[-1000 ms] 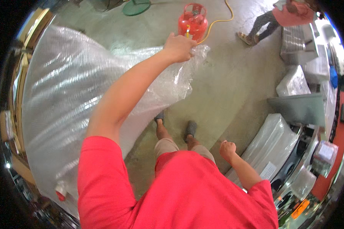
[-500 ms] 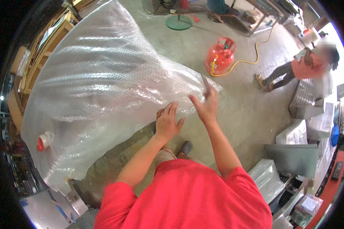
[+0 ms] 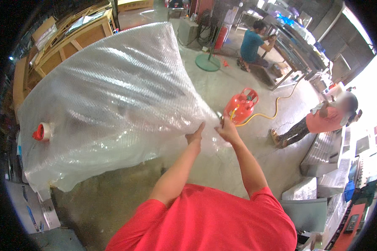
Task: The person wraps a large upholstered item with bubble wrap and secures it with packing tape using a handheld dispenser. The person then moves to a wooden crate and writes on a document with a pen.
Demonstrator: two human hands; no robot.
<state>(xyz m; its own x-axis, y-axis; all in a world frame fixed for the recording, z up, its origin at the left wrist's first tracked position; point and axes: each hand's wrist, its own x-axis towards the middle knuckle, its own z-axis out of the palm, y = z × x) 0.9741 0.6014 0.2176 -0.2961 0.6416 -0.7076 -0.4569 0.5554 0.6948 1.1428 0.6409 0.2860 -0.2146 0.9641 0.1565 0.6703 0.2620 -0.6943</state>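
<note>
A big sheet of clear bubble wrap [image 3: 113, 92] drapes over a large, wide shape in front of me and narrows to a loose tail on the right. My left hand [image 3: 194, 136] is closed at that tail, gripping the wrap, its index finger pointing up. Just right of it, my right hand [image 3: 228, 130] is closed at the tail's tip. A small dark, shiny thing sticks out past its fingers, too blurred to name. On the wrap's left end rests a roll of tape [image 3: 45, 131] with a red core.
An orange-red gas cylinder [image 3: 240, 106] with a yellow hose stands just beyond my right hand. One person [image 3: 324, 119] stands at right; another [image 3: 251, 48] crouches by a metal frame. A round green base [image 3: 207, 62] and wooden crates [image 3: 77, 44] are further back. Wrapped metal items [image 3: 322, 157] line the right.
My view has tilted up and shows more of the far side. My right hand was spread and has closed at the wrap's tip. The left hand, which lay on its edge, now grips it.
</note>
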